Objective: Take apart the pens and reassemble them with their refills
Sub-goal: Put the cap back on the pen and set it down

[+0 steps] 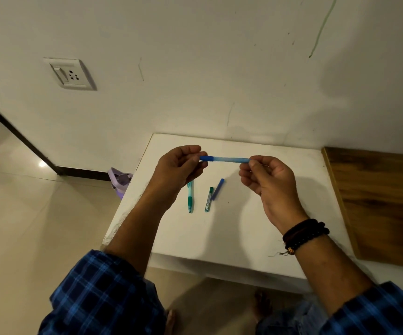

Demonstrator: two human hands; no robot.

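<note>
1. As only the head view is given, everything here comes from it: a blue pen (224, 159) is held level in the air above the white table (244, 233), well clear of its top.
2. The left hand (178, 168) pinches the darker end of the blue pen between thumb and curled fingers. The right hand (265, 180) pinches the paler end the same way.
3. The blue pen looks whole, with no gap along its body, so I judge that it is about to be pulled or twisted apart and is not yet open.
4. On the table below the hands lie a green pen (190, 197), a short green piece (209, 199) and a short blue piece (218, 189). The two short pieces lie just beside each other.
5. Whether the short pieces are refills, refill cases or caps is too small to tell.
6. The green pen appears to be in one piece and nobody is touching it. Whether it has been taken apart and rebuilt cannot be told.
7. My reading is that the blue pen remains to be opened, given its refill and closed again, with the green pen possibly to follow.
</note>
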